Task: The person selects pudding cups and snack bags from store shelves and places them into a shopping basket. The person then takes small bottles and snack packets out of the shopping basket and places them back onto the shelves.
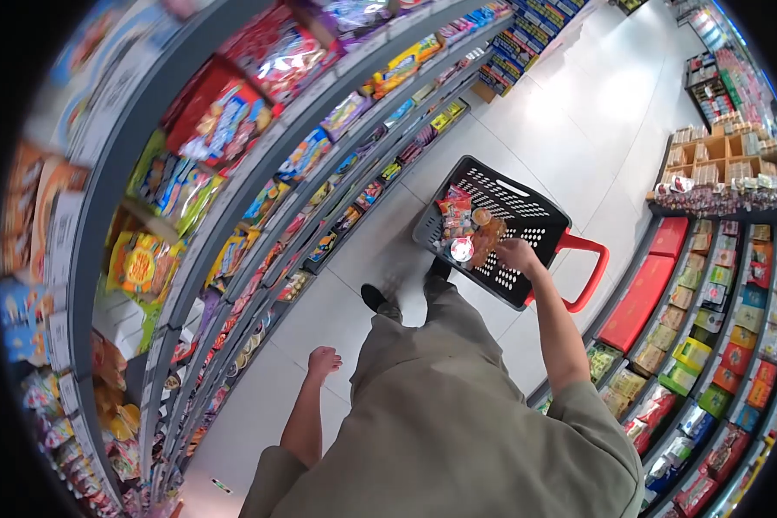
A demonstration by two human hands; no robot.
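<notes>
My right hand [516, 255] reaches into a black shopping basket [527, 207] with a red handle [603, 272]. Its fingers are closed at the edge of an orange-brown packet [490, 237], which lies against other goods. Beside that packet are a red bag of sweets [457, 216], a small round tub [482, 217] and a white-lidded cup [462, 249]. Down at my left side, my left hand [324, 363] is curled closed, apart from the shelves, and nothing shows in it.
On the left, a long shelf unit [272, 142] holds bagged sweets and snacks. Curved racks of boxed goods [691, 354] stand at the right, with a wooden display [723, 155] behind them. Pale floor tiles [578, 112] run between. My shoes [375, 298] are near the basket.
</notes>
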